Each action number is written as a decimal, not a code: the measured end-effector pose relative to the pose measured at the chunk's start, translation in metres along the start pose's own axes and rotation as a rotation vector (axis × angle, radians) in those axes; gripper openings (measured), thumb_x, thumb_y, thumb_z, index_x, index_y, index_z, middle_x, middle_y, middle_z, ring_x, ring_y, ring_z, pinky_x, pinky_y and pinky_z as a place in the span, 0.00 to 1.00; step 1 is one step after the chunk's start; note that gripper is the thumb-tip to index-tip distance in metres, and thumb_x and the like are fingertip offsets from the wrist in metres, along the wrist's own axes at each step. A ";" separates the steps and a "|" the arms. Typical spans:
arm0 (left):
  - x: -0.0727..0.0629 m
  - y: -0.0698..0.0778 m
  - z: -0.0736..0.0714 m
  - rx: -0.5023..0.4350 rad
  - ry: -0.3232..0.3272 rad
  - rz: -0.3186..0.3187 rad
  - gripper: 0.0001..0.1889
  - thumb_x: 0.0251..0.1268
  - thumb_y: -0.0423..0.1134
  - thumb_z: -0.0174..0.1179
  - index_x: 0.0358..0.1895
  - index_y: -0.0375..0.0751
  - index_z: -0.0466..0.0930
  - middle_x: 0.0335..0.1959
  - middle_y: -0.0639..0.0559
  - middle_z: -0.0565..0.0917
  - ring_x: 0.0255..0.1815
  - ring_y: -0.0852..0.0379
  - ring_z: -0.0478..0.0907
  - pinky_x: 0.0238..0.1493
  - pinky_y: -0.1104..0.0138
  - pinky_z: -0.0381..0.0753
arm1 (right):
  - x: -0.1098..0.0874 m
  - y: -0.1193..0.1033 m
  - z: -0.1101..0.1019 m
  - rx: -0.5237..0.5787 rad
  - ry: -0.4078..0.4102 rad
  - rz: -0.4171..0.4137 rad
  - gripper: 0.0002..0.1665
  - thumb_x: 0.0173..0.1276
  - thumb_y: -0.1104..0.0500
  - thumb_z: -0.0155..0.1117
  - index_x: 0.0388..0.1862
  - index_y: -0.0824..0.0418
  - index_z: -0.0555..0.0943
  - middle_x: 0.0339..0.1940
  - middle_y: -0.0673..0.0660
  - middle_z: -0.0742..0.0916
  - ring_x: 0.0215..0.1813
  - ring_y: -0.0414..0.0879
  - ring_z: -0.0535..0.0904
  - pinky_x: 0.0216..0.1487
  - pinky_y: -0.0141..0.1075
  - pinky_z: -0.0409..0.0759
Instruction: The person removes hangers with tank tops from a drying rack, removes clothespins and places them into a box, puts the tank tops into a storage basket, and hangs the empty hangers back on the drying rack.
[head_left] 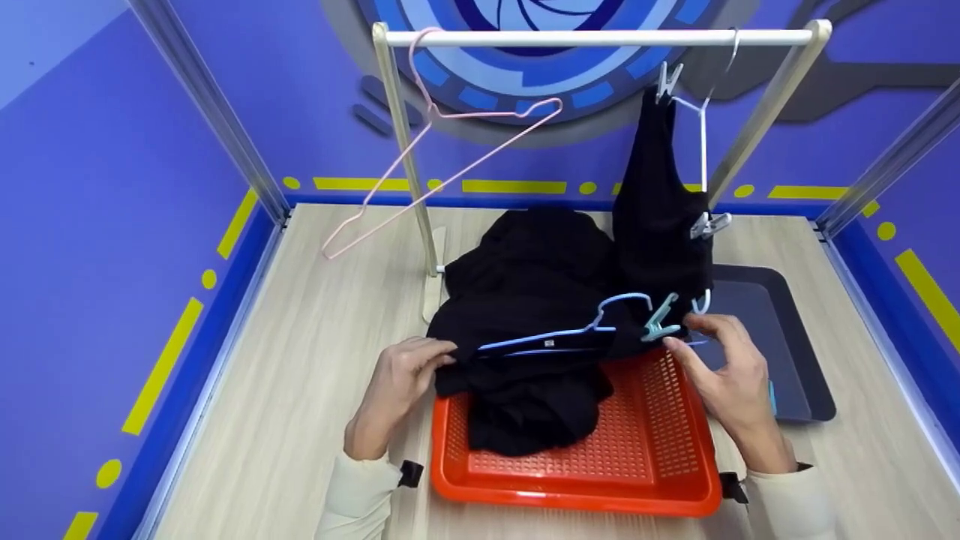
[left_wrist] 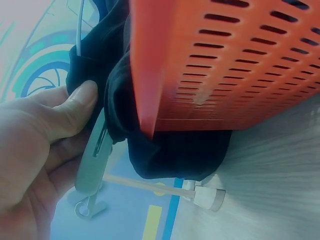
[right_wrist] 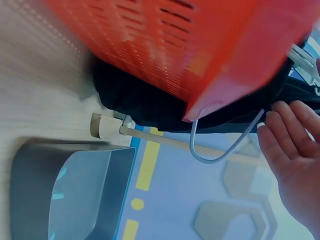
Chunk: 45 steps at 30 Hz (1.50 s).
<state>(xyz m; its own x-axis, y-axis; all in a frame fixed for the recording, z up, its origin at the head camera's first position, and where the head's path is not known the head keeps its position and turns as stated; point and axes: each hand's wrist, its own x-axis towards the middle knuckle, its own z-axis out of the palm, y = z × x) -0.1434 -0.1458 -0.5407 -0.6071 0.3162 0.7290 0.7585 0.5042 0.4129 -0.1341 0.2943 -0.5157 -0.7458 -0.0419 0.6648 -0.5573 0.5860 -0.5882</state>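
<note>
A black garment [head_left: 525, 292] with a small label lies draped over the red basket's back rim, a light blue hanger [head_left: 540, 341] set along its upper edge. My left hand [head_left: 401, 382] pinches the garment's left corner between thumb and fingers. In the left wrist view, a grey-green clothespin [left_wrist: 92, 155] juts out below that thumb, beside the cloth. At the other end, a green clothespin [head_left: 660, 322] stands on the garment near the hanger's tip. My right hand [head_left: 724, 367] is beside it, thumb and fingers apart; its fingertips [right_wrist: 265, 125] are right at the cloth's edge.
The red basket [head_left: 577, 495] holds part of the black cloth. Behind stands a rack [head_left: 600, 37] with an empty pink hanger [head_left: 487, 161] and a white hanger [head_left: 703, 142] carrying black clothing [head_left: 652, 195] with grey clothespins. A dark tray [head_left: 757, 322] lies to the right.
</note>
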 end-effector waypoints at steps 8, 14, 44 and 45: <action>-0.002 -0.003 -0.003 -0.008 0.015 0.020 0.17 0.46 0.14 0.75 0.40 0.32 0.92 0.34 0.47 0.91 0.38 0.48 0.90 0.46 0.55 0.89 | 0.011 -0.027 -0.003 0.052 -0.018 -0.050 0.26 0.47 0.82 0.78 0.48 0.76 0.85 0.45 0.70 0.86 0.52 0.45 0.82 0.60 0.28 0.75; -0.003 -0.003 -0.004 -0.016 0.005 0.032 0.18 0.46 0.12 0.74 0.40 0.33 0.92 0.34 0.47 0.91 0.38 0.49 0.90 0.49 0.56 0.88 | 0.011 -0.022 -0.003 0.087 -0.139 -0.051 0.33 0.45 0.83 0.79 0.54 0.73 0.85 0.48 0.68 0.87 0.53 0.43 0.84 0.59 0.24 0.76; -0.003 -0.003 -0.004 -0.060 -0.018 -0.004 0.15 0.50 0.16 0.75 0.41 0.34 0.93 0.34 0.48 0.91 0.35 0.52 0.89 0.44 0.55 0.89 | 0.012 -0.017 -0.007 0.243 -0.158 -0.038 0.27 0.43 0.90 0.76 0.40 0.70 0.85 0.42 0.68 0.88 0.46 0.42 0.85 0.52 0.25 0.81; -0.003 -0.003 -0.004 -0.063 -0.021 -0.008 0.15 0.50 0.16 0.75 0.41 0.34 0.93 0.34 0.48 0.91 0.35 0.52 0.89 0.43 0.57 0.89 | 0.013 -0.019 -0.008 0.247 -0.155 -0.047 0.27 0.43 0.90 0.75 0.40 0.70 0.85 0.42 0.68 0.88 0.46 0.42 0.85 0.52 0.25 0.81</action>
<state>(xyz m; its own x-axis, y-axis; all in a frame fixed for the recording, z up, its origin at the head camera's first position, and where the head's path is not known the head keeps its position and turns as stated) -0.1427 -0.1514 -0.5419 -0.6173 0.3295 0.7144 0.7667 0.4553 0.4526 -0.1305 0.2886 -0.4922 -0.7536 -0.1984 0.6266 -0.6500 0.3670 -0.6655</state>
